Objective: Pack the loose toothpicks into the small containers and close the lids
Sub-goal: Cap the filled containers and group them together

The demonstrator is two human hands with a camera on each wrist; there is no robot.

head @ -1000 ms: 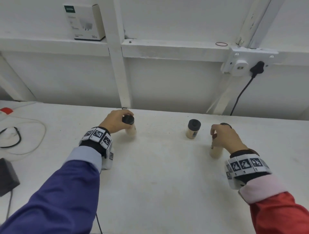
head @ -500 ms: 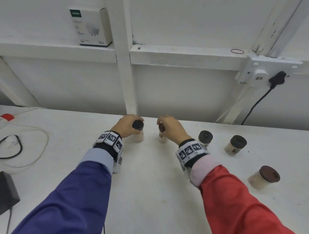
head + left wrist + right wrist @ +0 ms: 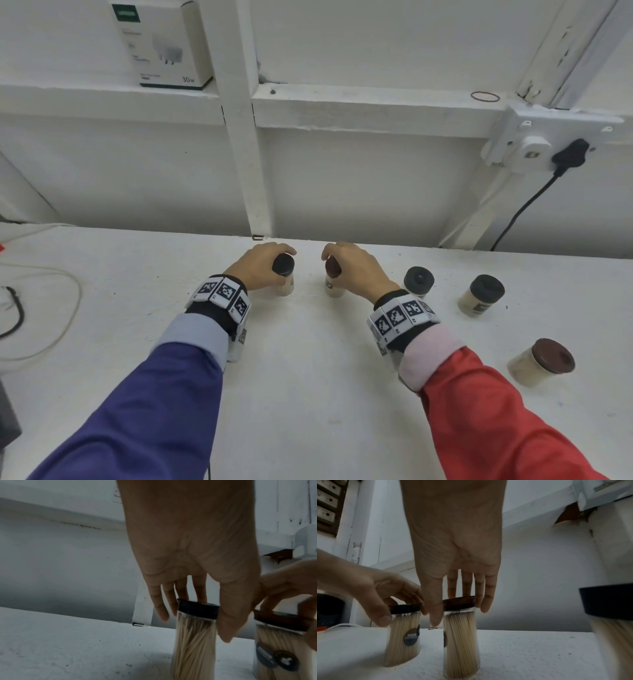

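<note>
A white table runs up to a white panelled wall, where a wall socket holds a black plug. The left hand grips a black-lidded toothpick container, thumb and fingers around its lid. Just beside it, the right hand clasps a brown-lidded container the same way; both stand upright.

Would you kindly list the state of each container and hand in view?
Black-lidded container: lidded, full, upright, in left hand grip.
Brown-lidded container: lidded, full, upright, in right hand grip.
Two free black-lidded containers: lidded, standing.
Wide brown-lidded container: lidded, standing.
Plug: in socket.
</note>
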